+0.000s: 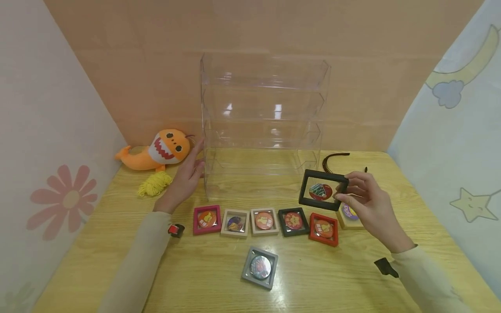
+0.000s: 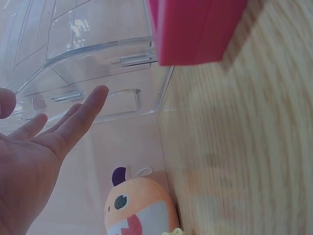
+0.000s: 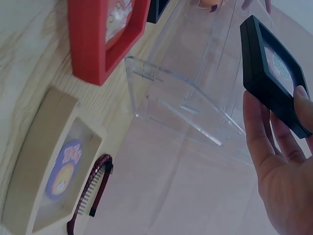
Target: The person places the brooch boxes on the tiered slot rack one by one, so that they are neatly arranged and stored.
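Observation:
A clear acrylic tiered rack (image 1: 266, 148) stands at the back middle of the table. My left hand (image 1: 187, 176) has its fingers extended at the rack's left side. In the left wrist view the straight fingers (image 2: 80, 120) reach along the clear panel. Between thumb and fingers, my right hand (image 1: 365, 198) pinches a black display frame (image 1: 322, 205) by its right edge. It is raised in front of the rack's lower right, with a red and green round badge (image 1: 320, 191) inside. In the right wrist view the black frame (image 3: 252, 56) is tilted, fingers beneath it.
Several framed badges line the front: pink (image 1: 195, 222), cream, black (image 1: 282, 224), red (image 1: 313, 228) and a tan one (image 1: 346, 224). A grey frame (image 1: 252, 280) lies nearer. An orange plush shark (image 1: 142, 161) and yellow yarn (image 1: 154, 184) sit left; a dark comb-like item (image 1: 326, 164) lies right.

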`<state>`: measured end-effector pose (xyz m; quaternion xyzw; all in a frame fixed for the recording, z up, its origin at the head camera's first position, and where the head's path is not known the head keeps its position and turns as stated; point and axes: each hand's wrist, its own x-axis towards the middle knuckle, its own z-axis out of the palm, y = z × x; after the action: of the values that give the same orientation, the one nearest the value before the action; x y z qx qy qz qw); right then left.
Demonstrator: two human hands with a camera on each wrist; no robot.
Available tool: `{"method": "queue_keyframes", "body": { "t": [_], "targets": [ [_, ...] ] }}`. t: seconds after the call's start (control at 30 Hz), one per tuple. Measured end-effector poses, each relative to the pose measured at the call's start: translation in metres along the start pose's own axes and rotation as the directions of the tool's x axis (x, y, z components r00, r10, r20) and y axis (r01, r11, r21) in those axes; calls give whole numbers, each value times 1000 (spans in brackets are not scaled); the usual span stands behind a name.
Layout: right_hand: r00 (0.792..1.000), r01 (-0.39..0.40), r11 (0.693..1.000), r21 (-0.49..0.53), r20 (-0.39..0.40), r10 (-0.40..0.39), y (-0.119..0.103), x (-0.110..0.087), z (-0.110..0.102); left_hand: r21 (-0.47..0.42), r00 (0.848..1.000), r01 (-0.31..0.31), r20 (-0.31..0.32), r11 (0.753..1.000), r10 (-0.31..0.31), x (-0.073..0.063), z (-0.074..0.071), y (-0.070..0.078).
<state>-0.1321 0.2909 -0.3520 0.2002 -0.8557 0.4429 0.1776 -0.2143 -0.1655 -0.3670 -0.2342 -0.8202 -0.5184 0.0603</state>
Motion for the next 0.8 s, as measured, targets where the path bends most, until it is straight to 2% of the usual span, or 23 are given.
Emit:
{"method": "queue_keyframes", "body": {
  "t": [0.27,0.8],
  "targets": [
    [999,39,999,27,14,-39,-2,19,21,7,1000,0,-3,1000,0,-1,-1,1],
    [999,18,998,65,50,-21,-10,41,44,7,1000,-26,-6,1000,26,0,-1,4]
  ]
}}
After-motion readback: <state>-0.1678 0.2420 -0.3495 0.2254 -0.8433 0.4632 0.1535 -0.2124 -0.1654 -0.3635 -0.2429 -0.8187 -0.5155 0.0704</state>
